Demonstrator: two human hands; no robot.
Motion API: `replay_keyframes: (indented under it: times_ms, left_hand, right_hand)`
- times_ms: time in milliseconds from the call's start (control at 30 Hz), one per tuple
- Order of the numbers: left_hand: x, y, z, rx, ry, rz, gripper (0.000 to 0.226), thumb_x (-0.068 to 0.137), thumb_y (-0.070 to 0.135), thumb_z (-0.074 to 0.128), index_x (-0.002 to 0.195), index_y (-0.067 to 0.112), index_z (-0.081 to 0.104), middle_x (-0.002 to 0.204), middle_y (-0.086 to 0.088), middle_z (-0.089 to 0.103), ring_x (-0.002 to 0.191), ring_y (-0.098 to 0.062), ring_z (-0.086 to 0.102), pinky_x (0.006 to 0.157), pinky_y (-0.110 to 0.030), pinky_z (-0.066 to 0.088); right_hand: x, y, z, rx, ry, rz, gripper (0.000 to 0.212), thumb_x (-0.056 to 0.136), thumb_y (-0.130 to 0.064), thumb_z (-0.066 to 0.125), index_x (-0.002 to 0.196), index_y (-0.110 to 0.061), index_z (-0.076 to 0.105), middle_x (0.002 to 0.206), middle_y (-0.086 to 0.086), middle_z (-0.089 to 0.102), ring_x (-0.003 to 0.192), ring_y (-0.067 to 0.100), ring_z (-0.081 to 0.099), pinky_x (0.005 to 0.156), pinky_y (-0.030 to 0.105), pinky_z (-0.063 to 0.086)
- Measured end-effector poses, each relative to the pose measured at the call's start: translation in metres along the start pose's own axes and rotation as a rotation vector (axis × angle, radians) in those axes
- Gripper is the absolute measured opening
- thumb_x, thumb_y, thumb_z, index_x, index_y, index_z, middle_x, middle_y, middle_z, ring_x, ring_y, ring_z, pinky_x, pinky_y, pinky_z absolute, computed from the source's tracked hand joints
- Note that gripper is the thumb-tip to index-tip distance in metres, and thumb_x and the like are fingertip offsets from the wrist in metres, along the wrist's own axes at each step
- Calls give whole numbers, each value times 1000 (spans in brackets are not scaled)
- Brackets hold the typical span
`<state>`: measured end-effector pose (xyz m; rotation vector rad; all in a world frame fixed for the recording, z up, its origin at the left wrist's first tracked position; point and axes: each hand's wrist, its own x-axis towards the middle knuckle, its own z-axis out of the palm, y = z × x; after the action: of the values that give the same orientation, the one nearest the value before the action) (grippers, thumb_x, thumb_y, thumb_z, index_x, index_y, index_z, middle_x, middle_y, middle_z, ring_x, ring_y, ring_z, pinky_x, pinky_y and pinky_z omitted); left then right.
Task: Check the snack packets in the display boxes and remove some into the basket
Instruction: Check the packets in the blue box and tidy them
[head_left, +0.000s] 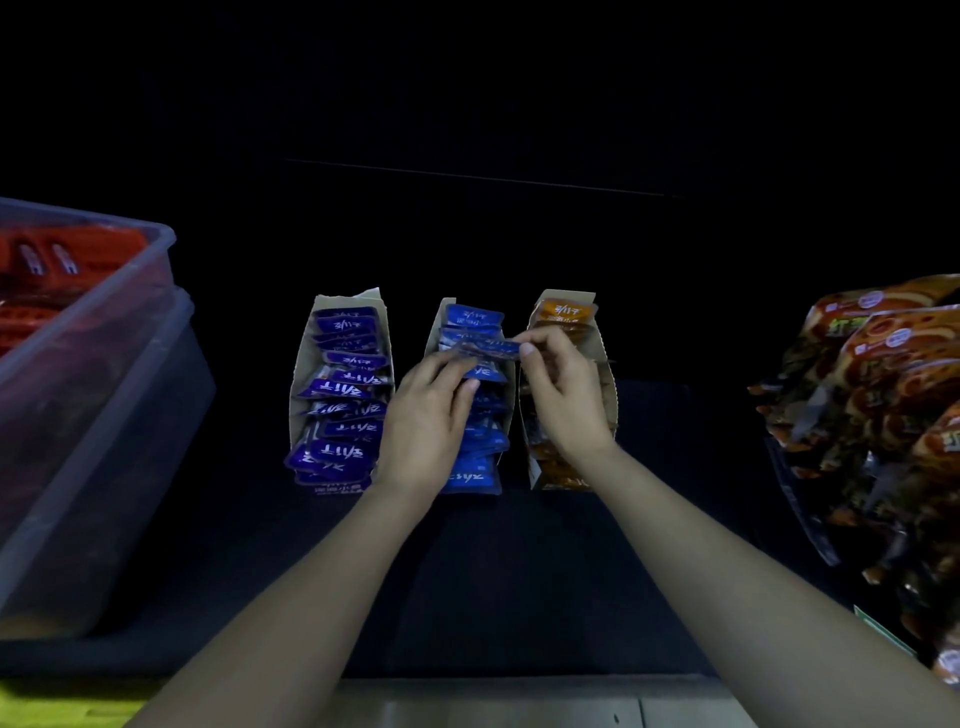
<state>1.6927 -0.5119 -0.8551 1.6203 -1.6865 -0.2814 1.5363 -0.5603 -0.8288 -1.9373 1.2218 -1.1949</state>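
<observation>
Three cardboard display boxes stand side by side on a dark shelf: the left box (300, 364) with several purple packets (343, 389), the middle box (444, 312) with blue packets (470, 475), and the right box (605, 374) with orange-brown packets (563, 312). Over the middle box, a single blue packet (493, 347) is held edge-on between both hands. My left hand (426, 415) pinches its left end and my right hand (558, 389) pinches its right end.
A clear plastic bin (130, 332) stands at the left, with a red basket (78, 260) inside it. Large orange-and-dark snack bags (878, 415) are stacked at the right. The shelf's front edge (519, 696) runs along the bottom; the back is dark.
</observation>
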Motion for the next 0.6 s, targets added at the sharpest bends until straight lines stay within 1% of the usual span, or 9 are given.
replay_keyframes:
  times_ms: [67,133,167,233,300,367,467,500,600]
  left_hand:
    - [0,0,1,-8,-11,-29,34,102,25,46,133,16,58,136,0,54,127,-19,48,105,-41,43]
    - [0,1,2,-1,-31,-53,37,103,27,45,137,18,54,141,0,50,131,-20,45,107,-41,41]
    - [0,2,2,14,-43,-59,39,103,29,44,140,19,51,144,-1,47,133,-21,43,107,-41,41]
    - [0,5,1,54,-60,-65,44,102,32,44,146,22,43,150,-3,38,136,-22,38,106,-42,42]
    - [-2,8,0,78,-54,-74,50,102,33,45,149,24,35,155,-5,28,138,-24,36,103,-43,45]
    - [-4,13,-3,108,-37,-83,54,101,33,47,151,23,30,158,-7,20,138,-28,35,103,-43,44]
    - [-8,20,-8,152,1,-74,59,99,31,51,151,16,27,158,-12,18,139,-31,34,106,-45,40]
    - [-9,23,-10,155,17,-62,59,99,30,52,151,14,28,157,-13,20,139,-31,33,107,-45,39]
    - [-9,31,-15,152,81,18,59,95,31,53,147,11,33,152,-14,29,136,-29,36,108,-44,38]
  right_hand:
    - [-2,0,-3,-7,37,-4,15,103,-16,48,107,-12,62,78,-5,63,62,9,57,53,24,43]
    - [-3,1,-7,-1,65,-21,15,103,-19,48,107,-14,61,83,6,66,70,21,64,61,41,52]
    - [-4,1,-8,7,71,-28,16,103,-21,47,108,-15,61,86,7,67,75,26,65,66,48,53]
    - [-4,3,-10,19,83,-23,18,103,-24,46,108,-14,61,91,4,66,81,27,66,70,55,53]
    - [-5,1,-13,34,99,2,19,103,-26,47,107,-15,61,91,-3,65,82,22,67,70,54,54]
    - [-6,-2,-18,51,125,29,16,103,-27,48,104,-17,61,91,-6,66,83,17,68,72,47,57]
    - [-10,-12,-25,168,168,58,10,102,-14,50,99,-12,58,94,1,67,88,10,69,75,20,54]
    - [-11,-16,-28,204,190,72,10,102,-12,49,98,-9,58,95,4,67,89,11,69,75,17,52]
    - [-10,-26,-34,302,260,120,12,102,-12,50,95,-3,54,96,10,69,86,20,72,68,18,54]
